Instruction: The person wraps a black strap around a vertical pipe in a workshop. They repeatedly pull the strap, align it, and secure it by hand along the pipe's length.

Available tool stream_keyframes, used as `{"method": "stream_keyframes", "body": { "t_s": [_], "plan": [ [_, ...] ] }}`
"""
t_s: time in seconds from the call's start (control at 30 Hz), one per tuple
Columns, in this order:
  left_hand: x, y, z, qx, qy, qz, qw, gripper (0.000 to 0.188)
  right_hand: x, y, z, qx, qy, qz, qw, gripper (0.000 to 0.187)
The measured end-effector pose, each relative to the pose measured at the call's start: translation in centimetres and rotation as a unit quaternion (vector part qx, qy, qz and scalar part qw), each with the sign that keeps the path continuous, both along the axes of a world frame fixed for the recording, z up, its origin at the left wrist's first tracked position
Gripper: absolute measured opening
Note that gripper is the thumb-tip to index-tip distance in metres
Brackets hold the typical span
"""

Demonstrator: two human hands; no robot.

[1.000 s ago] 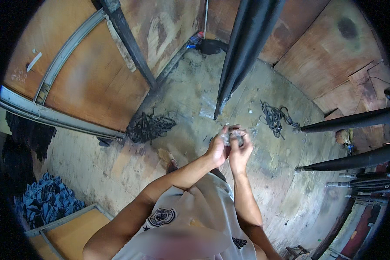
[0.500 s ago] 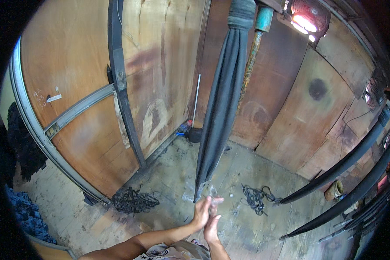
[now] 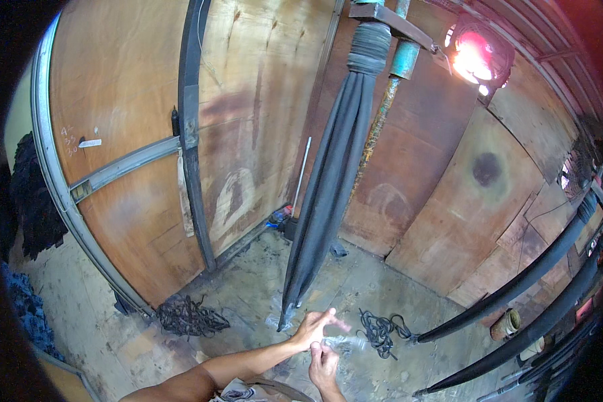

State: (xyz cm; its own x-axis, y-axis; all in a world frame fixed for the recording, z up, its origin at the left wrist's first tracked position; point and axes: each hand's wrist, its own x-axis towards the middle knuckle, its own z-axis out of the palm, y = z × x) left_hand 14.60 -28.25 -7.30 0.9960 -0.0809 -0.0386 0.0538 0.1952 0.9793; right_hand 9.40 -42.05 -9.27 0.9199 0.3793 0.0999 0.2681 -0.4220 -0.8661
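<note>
My left hand is just below the tip of a long dark cloth bundle. Its fingers are stretched apart, and their tips are blurred. Close under it is my right hand, its fingers curled in and the thumb up toward the left palm. A thin, see-through strip, perhaps plastic, shows as a smear beside the fingers; the right hand seems to pinch its end, which is hidden. The bundle hangs from a metal bracket, bound round at the top and narrowing to a point at the bottom. Neither hand touches it.
Tangled dark cords lie on the floor in a left heap and a right heap. Further dark bundles slant in from the right near a bucket. A glowing red lamp is up high. Wooden panels wall the space.
My hands, pressed together before, have come apart a little, with the left fingers spreading. The clear strip has moved from above the hands to their right. The view has shifted slightly.
</note>
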Motion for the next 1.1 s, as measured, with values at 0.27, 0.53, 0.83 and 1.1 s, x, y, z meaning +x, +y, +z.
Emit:
{"method": "stream_keyframes", "body": {
  "t_s": [0.27,0.53,0.83,1.1],
  "plan": [
    [-0.7,-2.7,-2.5,-0.291,-0.009,0.339,0.895,0.060,2.7,-2.0,-1.6,0.307,0.206,-0.006,0.929,0.009],
    [-2.6,-5.0,-5.9,-0.121,-0.028,0.306,0.944,0.032,0.5,-1.4,-5.1,0.451,0.281,-0.118,0.839,0.019],
    [-3.5,-0.9,-6.1,0.295,-0.217,0.282,0.887,0.019,-1.6,1.5,-5.6,0.302,0.314,-0.099,0.894,0.039],
    [-4.5,4.6,-9.1,0.217,-0.101,0.021,0.971,0.033,-1.6,4.2,-5.6,0.297,0.272,-0.182,0.897,0.028]
  ]
}}
